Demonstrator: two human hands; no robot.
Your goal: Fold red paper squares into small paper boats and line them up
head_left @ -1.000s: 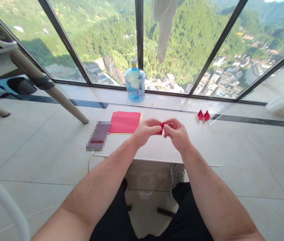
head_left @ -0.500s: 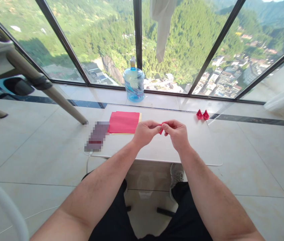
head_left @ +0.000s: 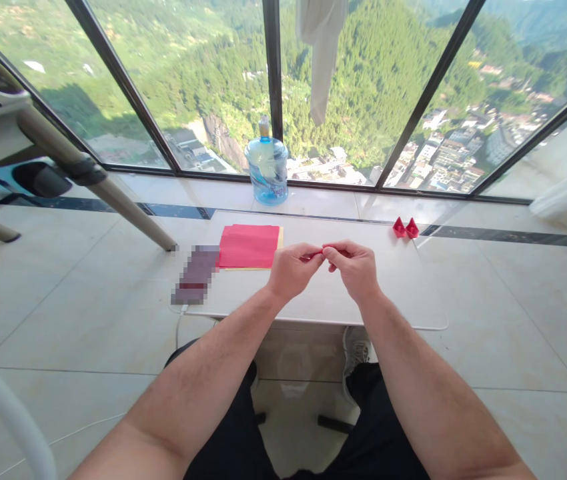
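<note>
Above the white low table [head_left: 323, 300], my left hand [head_left: 291, 270] and my right hand [head_left: 356, 265] meet, fingertips close together. Both pinch a small piece of folded red paper [head_left: 319, 253], mostly hidden by the fingers. To the left of my left hand lies a stack of red paper sheets [head_left: 249, 247], with a yellow edge showing beneath. Beyond my right hand, two small folded red paper shapes with pointed tips [head_left: 399, 229] stand side by side near the table's far right corner.
A pixelated flat object [head_left: 196, 275] with a white cable lies at the table's left end. Behind the table stands a blue water jug [head_left: 266, 170] against the window. A beige metal leg [head_left: 133, 210] slants down on the left. My shoe [head_left: 357, 350] is below the front edge.
The red paper has turned between my fingers: its tip pointed down before, and now only a thin strip shows. The view has shifted slightly.
</note>
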